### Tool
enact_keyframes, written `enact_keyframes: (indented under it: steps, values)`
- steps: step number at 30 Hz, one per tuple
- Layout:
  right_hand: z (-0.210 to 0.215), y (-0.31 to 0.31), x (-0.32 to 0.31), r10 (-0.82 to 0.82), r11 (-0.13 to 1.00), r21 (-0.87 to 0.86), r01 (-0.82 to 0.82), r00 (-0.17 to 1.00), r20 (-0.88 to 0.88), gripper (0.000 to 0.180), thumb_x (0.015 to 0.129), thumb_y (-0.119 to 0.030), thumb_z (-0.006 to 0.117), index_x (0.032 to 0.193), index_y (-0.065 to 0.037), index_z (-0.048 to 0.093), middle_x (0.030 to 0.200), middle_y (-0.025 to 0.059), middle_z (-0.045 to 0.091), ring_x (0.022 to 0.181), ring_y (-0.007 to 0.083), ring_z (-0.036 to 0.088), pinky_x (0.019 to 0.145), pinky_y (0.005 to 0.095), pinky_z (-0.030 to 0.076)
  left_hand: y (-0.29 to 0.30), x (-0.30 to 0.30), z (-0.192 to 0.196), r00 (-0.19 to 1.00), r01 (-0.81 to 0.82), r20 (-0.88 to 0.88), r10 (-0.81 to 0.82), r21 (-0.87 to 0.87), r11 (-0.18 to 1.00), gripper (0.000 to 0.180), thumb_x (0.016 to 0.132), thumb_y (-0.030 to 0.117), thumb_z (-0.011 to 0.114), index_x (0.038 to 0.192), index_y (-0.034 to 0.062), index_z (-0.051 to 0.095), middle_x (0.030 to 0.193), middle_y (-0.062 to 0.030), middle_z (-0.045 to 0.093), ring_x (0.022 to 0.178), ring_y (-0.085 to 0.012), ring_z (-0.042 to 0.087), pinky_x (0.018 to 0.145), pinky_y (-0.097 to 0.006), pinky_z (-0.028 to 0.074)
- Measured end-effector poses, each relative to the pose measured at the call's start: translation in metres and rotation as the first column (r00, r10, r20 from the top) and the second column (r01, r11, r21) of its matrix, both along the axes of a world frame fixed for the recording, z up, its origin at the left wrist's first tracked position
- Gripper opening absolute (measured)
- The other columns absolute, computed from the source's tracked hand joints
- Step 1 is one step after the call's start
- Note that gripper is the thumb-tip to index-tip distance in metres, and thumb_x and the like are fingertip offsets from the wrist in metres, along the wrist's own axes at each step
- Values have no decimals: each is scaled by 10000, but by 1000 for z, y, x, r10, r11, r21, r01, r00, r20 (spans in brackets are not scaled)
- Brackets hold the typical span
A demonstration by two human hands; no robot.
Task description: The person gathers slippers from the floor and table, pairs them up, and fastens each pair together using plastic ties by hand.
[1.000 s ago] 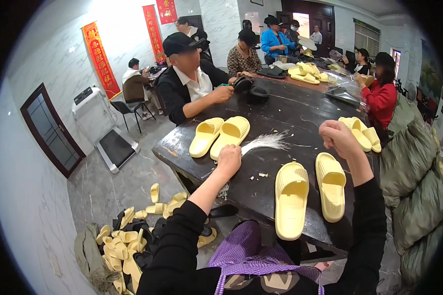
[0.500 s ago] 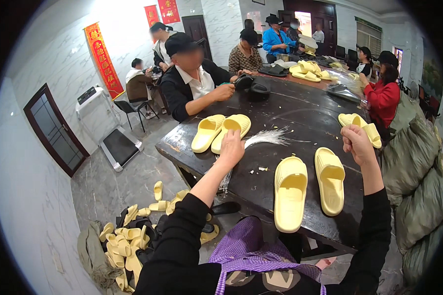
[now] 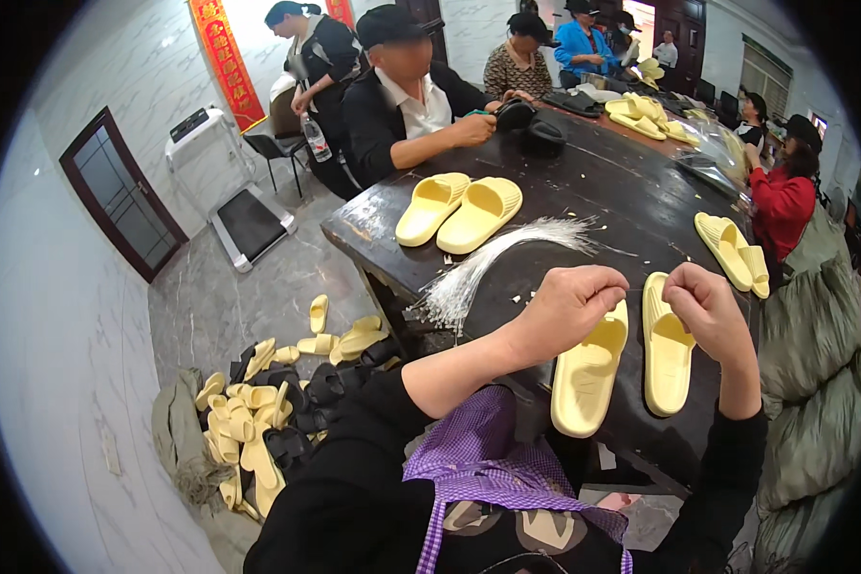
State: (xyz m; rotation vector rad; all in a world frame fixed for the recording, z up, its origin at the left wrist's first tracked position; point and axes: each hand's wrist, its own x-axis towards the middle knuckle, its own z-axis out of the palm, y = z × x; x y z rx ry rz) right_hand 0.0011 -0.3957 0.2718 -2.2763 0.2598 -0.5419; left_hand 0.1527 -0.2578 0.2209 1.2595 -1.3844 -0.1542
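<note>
My left hand [image 3: 576,308] is closed in a pinch above the strap end of a yellow slide sandal [image 3: 586,383], partly hiding it. My right hand [image 3: 710,314] is also pinched shut, over the upper edge of the matching yellow sandal [image 3: 668,378]. Whatever the fingers hold is too thin or hidden to make out. Both sandals lie flat side by side at the near table edge, toes away from me. Left of them a curved bundle of thin white strands [image 3: 507,258] lies on the dark table [image 3: 631,215].
Another yellow pair [image 3: 483,215] lies at the table's far left, and one more [image 3: 734,251] at the right. Across the table a person [image 3: 411,105] handles black sandals [image 3: 531,124]. Loose sandals [image 3: 249,421] pile on the floor at left; stuffed sacks [image 3: 804,354] stand at right.
My left hand has moved right from the strand bundle to above the near left sandal. My right hand has come down and in toward the other one. The view has shifted.
</note>
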Motion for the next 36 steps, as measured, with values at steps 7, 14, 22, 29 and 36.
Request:
enact_keyframes:
  steps: [7, 14, 22, 29, 36]
  values:
    - [-18, -2, -8, 12, 995, -97, -19, 997, -73, 92, 790, -47, 541, 744, 32, 534, 578, 55, 474, 541, 94, 438, 502, 257, 369, 16, -18, -10, 950, -67, 312, -22, 270, 961, 147, 788, 120, 536, 847, 16, 622, 697, -166, 613, 658, -302, 617, 623, -380, 489]
    - [-51, -42, -22, -2, 960, -280, -5, 1000, -25, 133, 826, -92, 532, 767, 26, 549, 592, 39, 464, 538, 96, 453, 493, 248, 368, -6, -19, -41, 990, 31, 105, -93, 485, 874, 173, 779, 141, 530, 795, -9, 615, 618, -140, 591, 562, -229, 603, 531, -346, 470]
    - [-67, -88, -65, -345, 937, 78, 340, 937, 56, 191, 863, -154, 502, 874, 6, 606, 659, -31, 518, 554, 36, 451, 503, 176, 375, -22, -30, -57, 482, 686, -873, 69, 426, 591, 141, 808, 87, 510, 688, 12, 520, 488, -29, 454, 351, -73, 333, 324, -217, 226]
    - [-91, -107, -91, -391, 910, 131, 393, 920, -39, 194, 850, -167, 525, 883, 1, 615, 680, -24, 539, 572, 32, 465, 515, 174, 391, -30, -65, -69, 96, 807, -971, 221, 206, 554, 101, 851, 65, 487, 760, 20, 485, 472, 3, 392, 329, -54, 269, 315, -196, 209]
    - [-110, -137, -68, -382, 923, 37, 382, 924, -17, 225, 849, -174, 521, 918, 21, 611, 734, 12, 587, 656, 77, 524, 602, 214, 434, -47, -87, -75, -111, 791, -952, 284, 88, 605, 121, 862, 53, 452, 744, 34, 436, 510, 13, 365, 364, -52, 271, 321, -196, 200]
